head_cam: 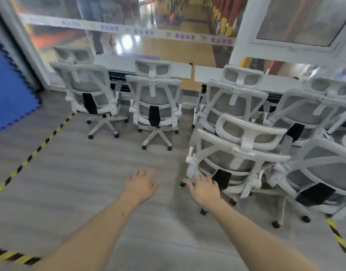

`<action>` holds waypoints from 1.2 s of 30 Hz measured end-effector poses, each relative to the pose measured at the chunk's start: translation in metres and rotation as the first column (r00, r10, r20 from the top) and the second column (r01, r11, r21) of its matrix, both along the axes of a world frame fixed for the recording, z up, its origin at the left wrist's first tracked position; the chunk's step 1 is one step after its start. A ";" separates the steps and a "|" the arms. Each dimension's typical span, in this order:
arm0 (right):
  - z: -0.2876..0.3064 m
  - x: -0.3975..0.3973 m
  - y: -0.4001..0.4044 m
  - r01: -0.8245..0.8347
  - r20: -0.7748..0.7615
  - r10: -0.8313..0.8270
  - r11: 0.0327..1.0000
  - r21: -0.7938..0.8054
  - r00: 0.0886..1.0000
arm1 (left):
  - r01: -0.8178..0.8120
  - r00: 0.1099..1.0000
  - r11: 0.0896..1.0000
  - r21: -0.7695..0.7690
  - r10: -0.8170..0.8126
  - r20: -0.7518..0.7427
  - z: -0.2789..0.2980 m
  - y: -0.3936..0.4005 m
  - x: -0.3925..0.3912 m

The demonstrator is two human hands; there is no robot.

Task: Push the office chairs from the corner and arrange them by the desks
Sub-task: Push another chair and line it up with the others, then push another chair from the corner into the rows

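Several white-framed office chairs with grey mesh backs face a row of white desks [180,70] along a glass wall. Two chairs, the far-left chair [90,89] and the second chair [154,100], stand tucked at the left desk. A third chair [234,98] sits at the right desk. The nearest chair [236,153] stands behind that one, with two others crowded at the right. My left hand [141,184] hovers over the floor with fingers spread, holding nothing. My right hand [205,188], also spread and empty, reaches toward the nearest chair's lower back, just short of it.
Black-and-yellow hazard tape [33,153] runs diagonally across the grey floor at the left, and another strip [338,237] lies at the right. Blue foam mats [10,90] cover the far left corner. Bare floor stretches in front of me and to the left.
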State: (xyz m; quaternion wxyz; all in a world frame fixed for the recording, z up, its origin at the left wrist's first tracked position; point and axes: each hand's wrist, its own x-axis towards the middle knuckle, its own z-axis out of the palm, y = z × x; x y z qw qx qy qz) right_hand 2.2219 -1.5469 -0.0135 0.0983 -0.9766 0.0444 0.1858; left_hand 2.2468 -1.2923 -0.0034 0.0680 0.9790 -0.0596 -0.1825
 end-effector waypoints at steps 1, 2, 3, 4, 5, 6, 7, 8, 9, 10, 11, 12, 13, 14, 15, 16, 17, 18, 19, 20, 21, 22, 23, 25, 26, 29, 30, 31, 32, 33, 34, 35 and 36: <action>0.007 -0.007 0.042 -0.068 0.002 0.068 0.998 -0.007 0.998 | -0.056 0.998 0.998 -0.007 0.056 0.025 0.008 0.038 -0.021; 0.014 -0.017 0.086 -0.135 0.004 0.135 0.991 -0.013 0.991 | -0.113 0.992 0.994 -0.008 0.113 0.048 0.016 0.077 -0.046; 0.023 -0.030 0.132 -0.203 0.013 0.203 0.979 -0.018 0.979 | -0.164 0.983 0.986 -0.007 0.164 0.078 0.024 0.118 -0.073; 0.032 -0.047 0.179 -0.270 0.027 0.270 0.963 -0.019 0.962 | -0.209 0.973 0.978 -0.008 0.208 0.099 0.031 0.161 -0.103; 0.040 -0.067 0.228 -0.335 0.040 0.336 0.942 -0.017 0.941 | -0.253 0.960 0.967 -0.014 0.253 0.118 0.038 0.204 -0.138; 0.048 -0.090 0.279 -0.399 0.048 0.399 0.917 -0.016 0.916 | -0.310 0.941 0.951 -0.018 0.309 0.136 0.046 0.250 -0.177; 0.054 -0.114 0.330 -0.462 0.056 0.463 0.886 -0.019 0.885 | -0.371 0.917 0.929 -0.008 0.368 0.153 0.052 0.297 -0.218; 0.059 -0.140 0.380 -0.523 0.064 0.523 0.852 -0.022 0.850 | -0.429 0.891 0.903 0.005 0.422 0.169 0.060 0.341 -0.260; 0.064 -0.167 0.430 -0.588 0.073 0.588 0.808 -0.021 0.805 | -0.484 0.862 0.875 0.009 0.475 0.175 0.067 0.384 -0.304; 0.070 -0.195 0.479 -0.654 0.083 0.653 0.756 -0.020 0.753 | -0.547 0.825 0.837 0.009 0.536 0.180 0.075 0.424 -0.350; 0.075 -0.224 0.528 -0.713 0.096 0.711 0.701 -0.017 0.697 | -0.617 0.775 0.787 0.007 0.606 0.181 0.082 0.463 -0.397; 0.080 -0.254 0.574 -0.762 0.107 0.759 0.647 -0.013 0.642 | -0.680 0.722 0.733 0.005 0.668 0.184 0.087 0.500 -0.444; 0.086 -0.284 0.619 -0.806 0.119 0.800 0.592 -0.004 0.588 | -0.733 0.668 0.680 0.002 0.720 0.187 0.091 0.532 -0.489; 0.092 -0.314 0.662 -0.846 0.127 0.839 0.533 0.000 0.529 | -0.783 0.611 0.622 0.002 0.768 0.194 0.095 0.562 -0.533; 0.098 -0.345 0.702 -0.881 0.135 0.873 0.474 -0.005 0.469 | -0.830 0.547 0.557 0.006 0.812 0.205 0.098 0.588 -0.575; 0.102 -0.374 0.739 -0.908 0.143 0.900 0.419 -0.017 0.412 | -0.871 0.481 0.491 0.007 0.851 0.212 0.102 0.612 -0.613; 0.105 -0.400 0.775 -0.930 0.154 0.922 0.365 -0.030 0.357 | -0.905 0.416 0.424 0.005 0.885 0.211 0.105 0.634 -0.648; 0.107 -0.426 0.809 -0.950 0.168 0.939 0.311 -0.037 0.301 | -0.933 0.352 0.360 0.000 0.913 0.206 0.107 0.654 -0.680; 0.109 -0.451 0.840 -0.965 0.180 0.952 0.258 -0.039 0.247 | -0.954 0.292 0.299 -0.007 0.936 0.197 0.110 0.673 -0.711; 0.109 -0.474 0.869 -0.977 0.189 0.961 0.212 -0.033 0.202 | -0.969 0.238 0.245 -0.014 0.952 0.191 0.112 0.691 -0.739; 0.109 -0.496 0.897 -0.985 0.201 0.966 0.172 -0.018 0.165 | -0.979 0.193 0.200 -0.023 0.964 0.180 0.112 0.708 -0.766; 0.108 -0.516 0.925 -0.991 0.208 0.969 0.137 0.002 0.135 | -0.987 0.154 0.161 -0.029 0.973 0.171 0.110 0.727 -0.790; 0.107 -0.534 0.953 -0.994 0.208 0.972 0.107 0.020 0.108 | -0.992 0.112 0.119 -0.034 0.981 0.158 0.107 0.745 -0.813; 0.104 -0.566 1.010 -0.998 0.218 0.974 0.047 0.036 0.054 | -0.998 0.035 0.041 -0.040 0.989 0.141 0.101 0.783 -0.852; 0.101 -0.581 1.039 -0.999 0.230 0.973 0.016 0.039 0.025 | -0.999 0.003 0.009 -0.042 0.990 0.138 0.098 0.803 -0.869; 0.096 -0.621 1.125 -0.997 0.259 0.966 -0.047 0.067 -0.028 | -0.995 -0.090 -0.085 -0.045 0.987 0.132 0.093 0.863 -0.910; 0.096 -0.632 1.154 -0.995 0.260 0.965 -0.060 0.085 -0.036 | -0.991 -0.126 -0.119 -0.061 0.984 0.125 0.093 0.884 -0.920; 0.097 -0.644 1.182 -0.992 0.260 0.965 -0.074 0.102 -0.045 | -0.985 -0.164 -0.155 -0.080 0.979 0.121 0.093 0.905 -0.931; 0.097 -0.656 1.211 -0.989 0.265 0.962 -0.092 0.112 -0.059 | -0.978 -0.198 -0.187 -0.093 0.972 0.126 0.092 0.925 -0.941; 0.097 -0.668 1.240 -0.986 0.278 0.957 -0.116 0.119 -0.079 | -0.971 -0.228 -0.215 -0.100 0.964 0.138 0.091 0.946 -0.950; 0.098 -0.681 1.269 -0.982 0.287 0.952 -0.143 0.126 -0.102 | -0.963 -0.260 -0.246 -0.107 0.954 0.151 0.091 0.968 -0.961; 0.099 -0.695 1.298 -0.977 0.294 0.947 -0.172 0.128 -0.128 | -0.952 -0.298 -0.282 -0.116 0.940 0.165 0.091 0.989 -0.972; 0.099 -0.709 1.325 -0.971 0.301 0.941 -0.201 0.125 -0.156 | -0.940 -0.335 -0.316 -0.126 0.926 0.176 0.091 1.009 -0.984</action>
